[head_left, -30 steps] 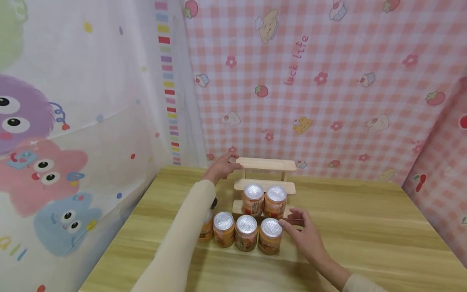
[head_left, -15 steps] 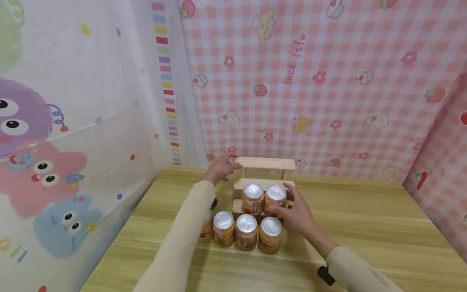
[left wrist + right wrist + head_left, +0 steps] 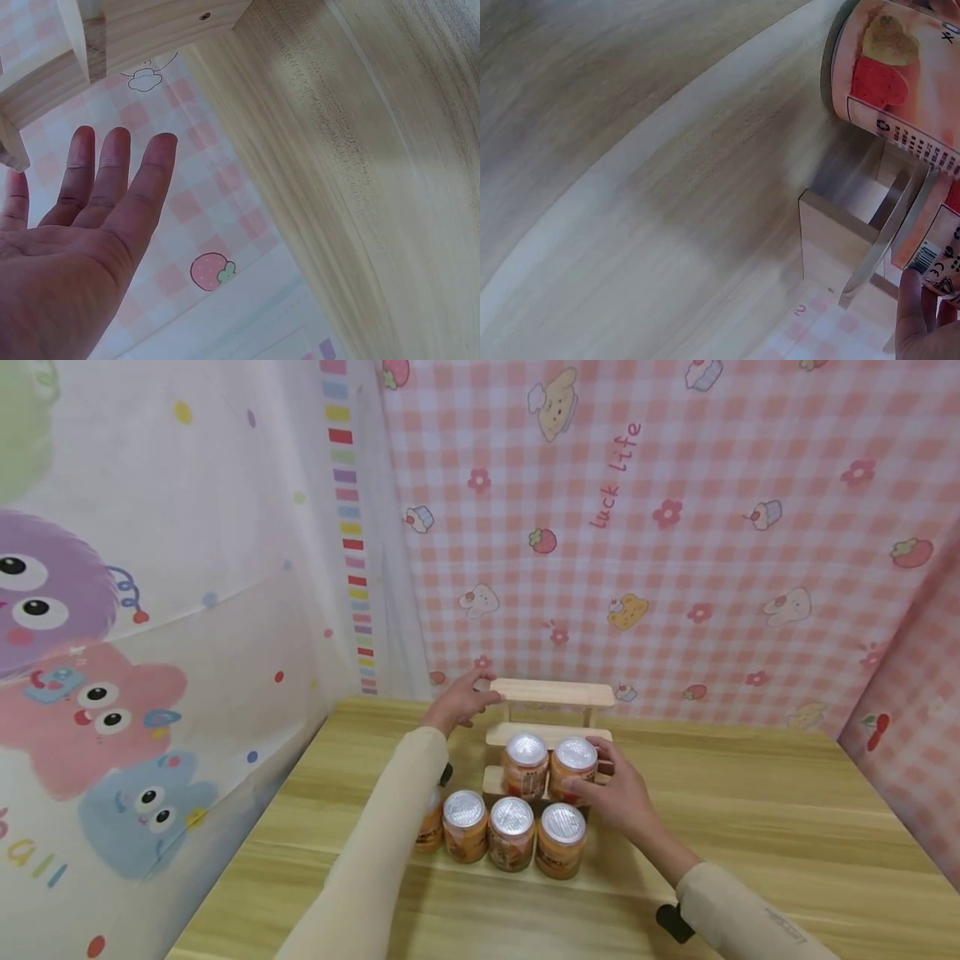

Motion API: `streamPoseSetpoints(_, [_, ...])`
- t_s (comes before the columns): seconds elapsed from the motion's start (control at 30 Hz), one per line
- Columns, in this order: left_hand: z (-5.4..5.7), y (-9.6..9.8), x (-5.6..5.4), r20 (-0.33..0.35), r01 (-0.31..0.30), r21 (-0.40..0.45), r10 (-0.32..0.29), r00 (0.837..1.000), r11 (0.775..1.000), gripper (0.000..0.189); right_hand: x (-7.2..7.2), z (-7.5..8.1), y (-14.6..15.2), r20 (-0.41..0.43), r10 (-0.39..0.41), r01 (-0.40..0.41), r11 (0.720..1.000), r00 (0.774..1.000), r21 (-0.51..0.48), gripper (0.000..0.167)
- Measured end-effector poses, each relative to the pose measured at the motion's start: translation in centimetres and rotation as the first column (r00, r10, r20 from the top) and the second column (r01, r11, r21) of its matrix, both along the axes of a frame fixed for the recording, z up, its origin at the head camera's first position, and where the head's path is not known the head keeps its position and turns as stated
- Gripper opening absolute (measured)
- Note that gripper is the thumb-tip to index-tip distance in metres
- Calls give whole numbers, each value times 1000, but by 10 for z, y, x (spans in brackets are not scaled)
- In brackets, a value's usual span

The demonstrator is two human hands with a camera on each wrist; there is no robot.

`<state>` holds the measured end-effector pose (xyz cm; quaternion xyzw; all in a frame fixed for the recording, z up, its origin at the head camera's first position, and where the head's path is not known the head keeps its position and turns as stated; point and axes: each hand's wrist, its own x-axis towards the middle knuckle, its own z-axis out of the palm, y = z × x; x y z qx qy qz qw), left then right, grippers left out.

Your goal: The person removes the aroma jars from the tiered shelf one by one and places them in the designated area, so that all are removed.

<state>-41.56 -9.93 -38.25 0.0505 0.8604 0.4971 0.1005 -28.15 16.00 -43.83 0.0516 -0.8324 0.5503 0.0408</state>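
Observation:
My left hand pinches the left end of a stepped wooden rack's top board. In the left wrist view several of its fingers extend free below the boards; the thumb is hidden. My right hand grips an orange-labelled can with a silver lid, thumb in front and fingers behind. That can stands at the rack's lowest board, beside a matching can. In the right wrist view fingertips touch the held can's label.
In front of the rack stands a row of similar cans, the leftmost can partly hidden by my left sleeve. The wooden table extends to both sides. A pink checked cloth hangs behind, a white printed cloth at left.
My right hand has moved back and up from beside the front row's right can to the right can at the rack, and now grips it. The left hand stays at the top board.

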Motion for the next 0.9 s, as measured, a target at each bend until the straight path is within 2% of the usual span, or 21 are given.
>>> streamPoseSetpoints(0.23, [0, 1, 1, 0, 2, -12, -2, 1000, 1000, 53, 7, 6, 15, -15, -26, 27, 999, 1000, 45, 78])
streamPoseSetpoints(0.63, [1, -2, 0, 22, -3, 0, 3, 1000, 1000, 54, 17, 10, 48, -40, -6, 7, 999, 999, 42, 76])
streamPoseSetpoints(0.9, [2, -1, 1, 6, 15, 2, -15, 1000, 1000, 53, 33, 7, 64, -28, 30, -28, 997, 999, 70, 73])
